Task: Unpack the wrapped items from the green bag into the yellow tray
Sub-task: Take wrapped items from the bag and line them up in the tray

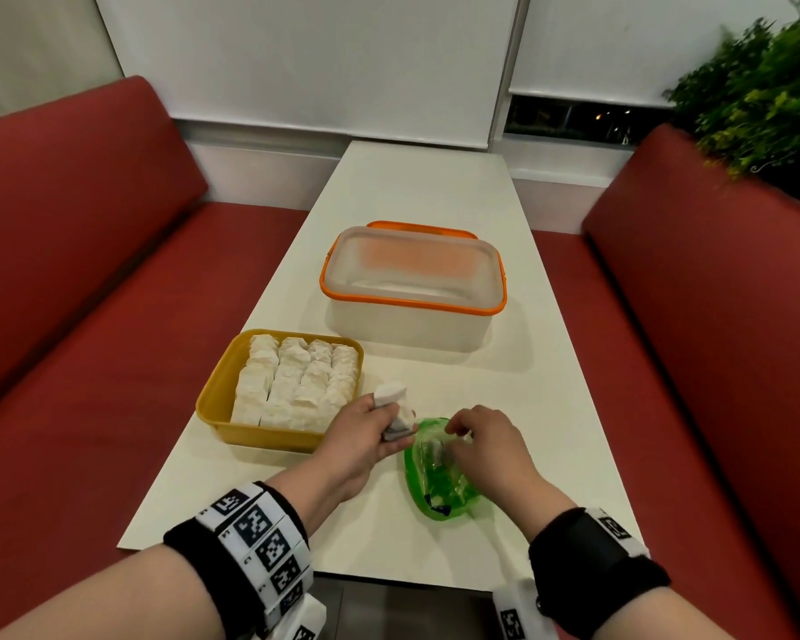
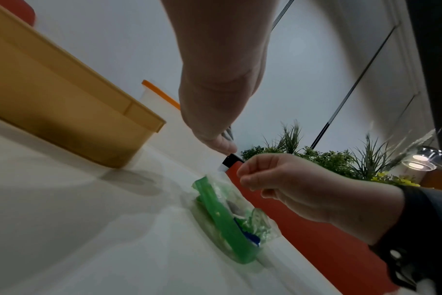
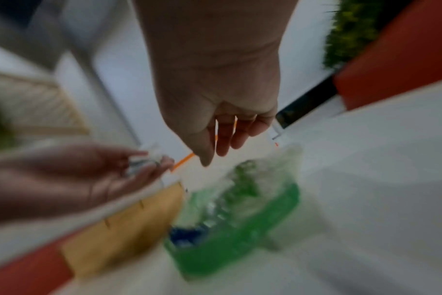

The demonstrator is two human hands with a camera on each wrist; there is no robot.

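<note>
The green bag (image 1: 439, 482) lies flat on the white table near its front edge, mouth towards the far side, with wrapped contents showing through it (image 2: 222, 219) (image 3: 240, 219). My left hand (image 1: 389, 422) grips white wrapped items (image 1: 391, 399) just left of the bag and right of the yellow tray (image 1: 213, 404). Several white wrapped items (image 1: 296, 381) stand in rows in the tray. My right hand (image 1: 458, 436) hovers over the bag's mouth. Its fingers (image 3: 222, 139) hang loosely and hold nothing. The right wrist view is blurred.
A clear container with an orange rim (image 1: 412, 279) stands behind the tray, mid-table. Red benches (image 1: 89, 270) run along both sides of the table (image 1: 435, 187). A green plant (image 1: 758, 94) is at the back right.
</note>
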